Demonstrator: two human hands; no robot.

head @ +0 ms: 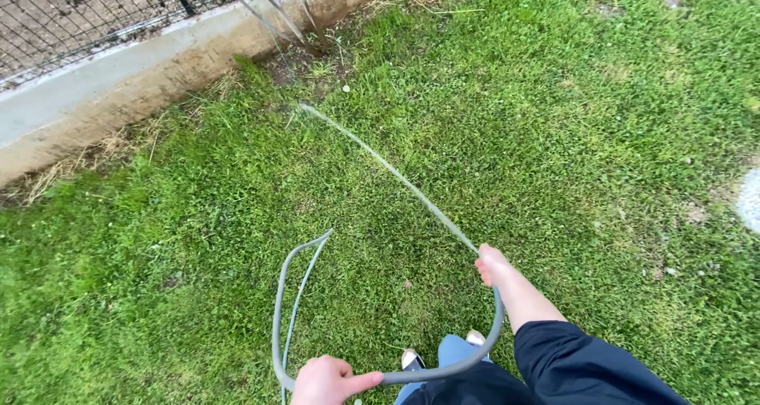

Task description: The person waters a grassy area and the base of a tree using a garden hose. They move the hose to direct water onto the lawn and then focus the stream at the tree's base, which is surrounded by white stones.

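1. The right hand (492,264) was closed around the end of the grey hose (443,365), from which a water jet (380,163) arced over the grass (554,120).
2. The left hand (326,381) had its fingers wrapped around the hose's loop, low beside the shoes (411,358).
3. The jet landed near the concrete curb (119,88).

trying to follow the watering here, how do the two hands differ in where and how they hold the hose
The right hand is stretched forward at the hose end, where the water stream shoots out; the left hand sits low by the frame's bottom edge. The right arm shows a dark sleeve; the left arm is out of view. The left hand closes on the hose mid-length, by its loop on the grass. Both grip the same grey hose.
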